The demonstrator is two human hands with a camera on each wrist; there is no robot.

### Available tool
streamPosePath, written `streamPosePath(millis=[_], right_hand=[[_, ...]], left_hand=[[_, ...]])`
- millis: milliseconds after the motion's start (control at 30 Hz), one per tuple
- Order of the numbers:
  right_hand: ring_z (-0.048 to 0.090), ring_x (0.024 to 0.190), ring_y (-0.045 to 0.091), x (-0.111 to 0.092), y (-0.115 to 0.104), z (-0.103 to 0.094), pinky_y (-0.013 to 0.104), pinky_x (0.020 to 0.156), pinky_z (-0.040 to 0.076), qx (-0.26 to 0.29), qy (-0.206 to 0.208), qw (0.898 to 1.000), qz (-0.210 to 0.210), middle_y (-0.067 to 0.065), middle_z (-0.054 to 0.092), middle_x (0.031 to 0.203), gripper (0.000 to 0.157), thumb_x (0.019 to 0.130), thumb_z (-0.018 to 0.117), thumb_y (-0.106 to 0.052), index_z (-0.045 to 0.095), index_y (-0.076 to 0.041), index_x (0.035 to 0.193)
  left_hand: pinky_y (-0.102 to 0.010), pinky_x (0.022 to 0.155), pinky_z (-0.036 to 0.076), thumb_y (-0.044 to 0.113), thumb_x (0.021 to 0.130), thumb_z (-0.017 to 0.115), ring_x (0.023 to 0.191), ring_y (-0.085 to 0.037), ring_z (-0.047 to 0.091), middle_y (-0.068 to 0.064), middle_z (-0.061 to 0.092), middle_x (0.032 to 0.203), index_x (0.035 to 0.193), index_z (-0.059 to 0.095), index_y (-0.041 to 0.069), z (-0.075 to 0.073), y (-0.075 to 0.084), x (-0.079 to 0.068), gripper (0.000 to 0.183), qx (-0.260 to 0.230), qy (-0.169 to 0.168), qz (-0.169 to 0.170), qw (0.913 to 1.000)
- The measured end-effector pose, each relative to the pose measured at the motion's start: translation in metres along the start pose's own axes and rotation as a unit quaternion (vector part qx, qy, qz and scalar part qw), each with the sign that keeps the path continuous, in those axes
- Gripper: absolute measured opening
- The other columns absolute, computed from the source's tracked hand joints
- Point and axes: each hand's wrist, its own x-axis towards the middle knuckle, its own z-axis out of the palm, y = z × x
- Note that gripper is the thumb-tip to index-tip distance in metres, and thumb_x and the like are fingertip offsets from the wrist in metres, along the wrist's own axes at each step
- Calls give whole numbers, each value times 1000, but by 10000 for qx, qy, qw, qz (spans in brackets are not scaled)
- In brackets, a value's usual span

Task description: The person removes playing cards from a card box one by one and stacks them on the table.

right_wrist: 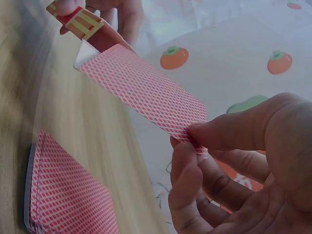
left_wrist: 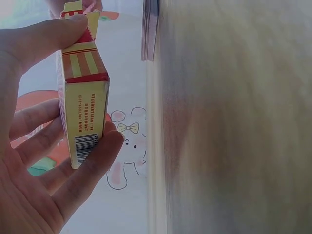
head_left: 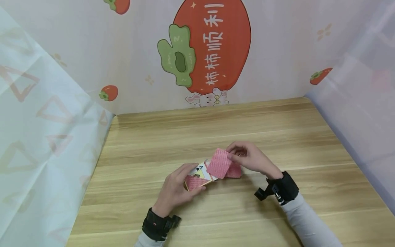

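My left hand (head_left: pixel 174 188) grips a playing card box (head_left: pixel 197 182) between thumb and fingers. The box face shows a letter A with a black spade and a red-patterned part; in the left wrist view, its yellow end (left_wrist: pixel 87 122) carries a barcode. Thumb and fingertips of my right hand (head_left: pixel 251 159) pinch a playing card (head_left: pixel 218 164) with a red-and-white back by one end. The card's other end is right at the open end of the box, beside a raised white flap (right_wrist: pixel 86 54). Below lies a stack of playing cards (right_wrist: pixel 70 190), backs up, on the table.
The wood-grain table (head_left: pixel 148 137) reaches back to a wall cloth (head_left: pixel 135 61) printed with persimmons and a rabbit. Pale cloths hang along the left (head_left: pixel 46 137) and right (head_left: pixel 355 113) sides. Each wrist wears a black camera strap (head_left: pixel 282 188).
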Motion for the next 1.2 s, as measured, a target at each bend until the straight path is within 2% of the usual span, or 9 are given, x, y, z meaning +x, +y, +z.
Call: streamPosePath(millis=[133,167,300,467,667,833,1067,1200], right_hand=[[67,88,33,4,11,-8,37,71,56,160,166,9996,133,8,71,93,14,95,70,-18,73,-14,108],[67,87,32,6,18,-10,38,72,56,218,208,9994,142,6,71,93,14,94,71,-20,73,-16,107],[71,91,28,9,31,-14,43,77,58,527,354,9972,390,10,71,103,18,93,73,-20,74,-11,109],[71,95,23,12,40,-18,43,82,58,548,421,9951,701,12,71,115,21,92,74,-20,76,-9,110],[70,98,24,14,48,-17,36,80,57,-37,395,9958,826,10,73,113,16,93,72,-17,78,-12,107],[68,99,20,15,52,-12,34,83,55,-694,435,9941,712,4,74,106,12,92,73,-16,79,-15,102],[61,75,16,17,52,-2,30,63,50,-1608,748,9839,240,2,71,91,9,89,75,-13,79,-12,97],[57,71,16,17,54,3,28,58,46,-1824,889,9792,59,1,67,85,7,87,76,-9,77,-10,93]], left_hand=[[-34,82,57,48,75,85,108,-10,64,3,63,130,137,57,16,0,-1,0,75,59,17,-4,10000],[-34,82,57,47,75,86,108,-11,64,3,63,130,137,57,16,0,-1,0,75,72,16,-9,10000],[-34,82,57,47,75,86,107,-10,64,3,63,129,137,57,16,0,-1,0,75,81,13,-10,10000],[-33,81,57,47,75,86,106,-10,64,3,63,129,137,57,16,0,-2,-1,75,87,44,6,10000],[-33,81,57,48,76,85,106,-10,64,3,63,129,138,57,16,0,-1,0,75,101,52,28,9999],[-33,80,57,49,76,84,106,-10,64,2,63,129,137,57,16,0,-2,0,75,112,75,57,9999],[-33,81,57,49,76,84,105,-11,64,2,64,128,137,56,16,1,-2,0,76,96,34,47,9999],[-32,81,57,49,76,84,106,-11,64,2,64,129,138,56,16,2,-3,0,76,104,20,49,9999]])
